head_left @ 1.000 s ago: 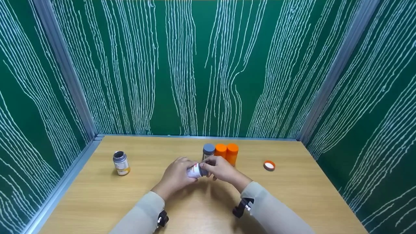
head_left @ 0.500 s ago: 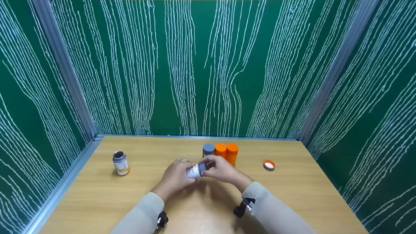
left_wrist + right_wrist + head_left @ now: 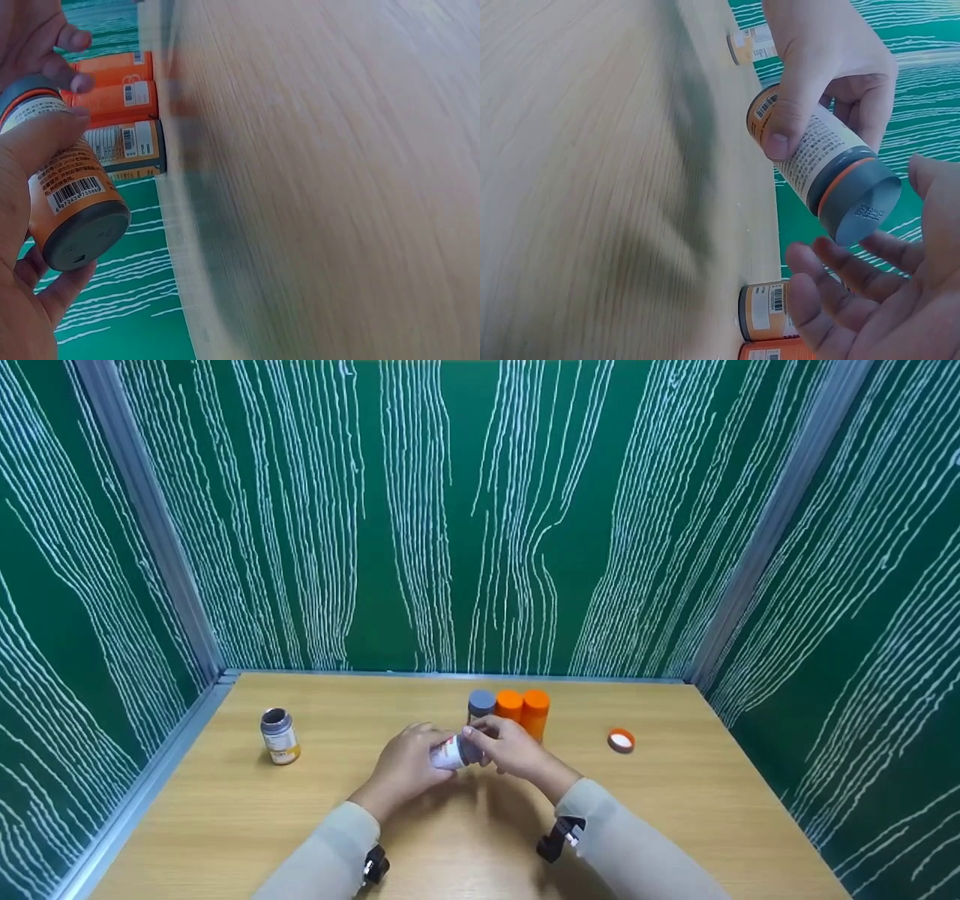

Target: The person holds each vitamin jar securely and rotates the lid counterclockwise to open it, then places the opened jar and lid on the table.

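My left hand (image 3: 409, 757) grips a small supplement bottle (image 3: 817, 150) with a white and orange label, tilted above the table. Its grey cap (image 3: 862, 206) points toward my right hand (image 3: 516, 751), and an orange band shows just under the cap. Around the cap, the right hand's fingers (image 3: 847, 262) are spread and loosely bent, with a gap to the cap in the right wrist view. The bottle's dark base (image 3: 86, 236) faces the left wrist camera, where the left thumb lies across the label.
Behind the hands stand a grey-capped bottle (image 3: 481, 703) and two orange bottles (image 3: 535, 716) in a row. An uncapped bottle (image 3: 280, 739) stands at the left of the wooden table (image 3: 225, 825). A loose orange-rimmed lid (image 3: 621, 742) lies at the right.
My right thumb has swung from the near underside of the cap up to its top side as the hand turned back. The left hand and bottle have hardly moved.
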### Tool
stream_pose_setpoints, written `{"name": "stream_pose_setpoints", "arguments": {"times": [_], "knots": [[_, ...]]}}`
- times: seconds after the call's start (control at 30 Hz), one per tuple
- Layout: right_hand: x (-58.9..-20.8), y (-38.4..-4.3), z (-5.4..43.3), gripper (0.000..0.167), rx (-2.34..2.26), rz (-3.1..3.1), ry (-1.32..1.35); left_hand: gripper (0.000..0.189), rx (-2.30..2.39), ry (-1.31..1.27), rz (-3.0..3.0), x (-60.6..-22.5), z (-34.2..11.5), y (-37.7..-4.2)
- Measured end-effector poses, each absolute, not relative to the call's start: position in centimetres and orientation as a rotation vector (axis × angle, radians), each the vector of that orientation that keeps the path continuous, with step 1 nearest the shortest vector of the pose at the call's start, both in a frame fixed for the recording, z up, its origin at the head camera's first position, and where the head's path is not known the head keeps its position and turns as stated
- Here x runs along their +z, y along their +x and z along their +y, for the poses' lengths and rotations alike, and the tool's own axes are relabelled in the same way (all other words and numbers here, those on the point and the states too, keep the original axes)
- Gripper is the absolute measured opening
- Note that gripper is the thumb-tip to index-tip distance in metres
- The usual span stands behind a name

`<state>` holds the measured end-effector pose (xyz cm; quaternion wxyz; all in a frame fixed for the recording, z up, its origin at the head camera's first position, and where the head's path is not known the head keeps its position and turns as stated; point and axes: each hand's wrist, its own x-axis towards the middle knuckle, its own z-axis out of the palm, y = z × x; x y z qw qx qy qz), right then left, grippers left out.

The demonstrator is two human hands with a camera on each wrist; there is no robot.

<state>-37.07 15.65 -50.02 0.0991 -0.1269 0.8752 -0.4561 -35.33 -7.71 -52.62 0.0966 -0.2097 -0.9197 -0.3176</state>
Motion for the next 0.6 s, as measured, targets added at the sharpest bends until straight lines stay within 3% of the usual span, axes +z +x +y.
{"name": "stream_pose_setpoints", "arguments": {"times": [0.27,0.6], "knots": [[-49.88,-37.06,15.63,0.064,-1.305,2.559,-0.338,0.053,-0.908,-0.625,-2.725,-52.58,-7.56,-35.38],[-49.90,-36.89,15.66,0.042,-1.313,2.563,-0.505,0.051,-0.909,-0.656,-2.717,-52.87,-7.91,-35.32]]}}
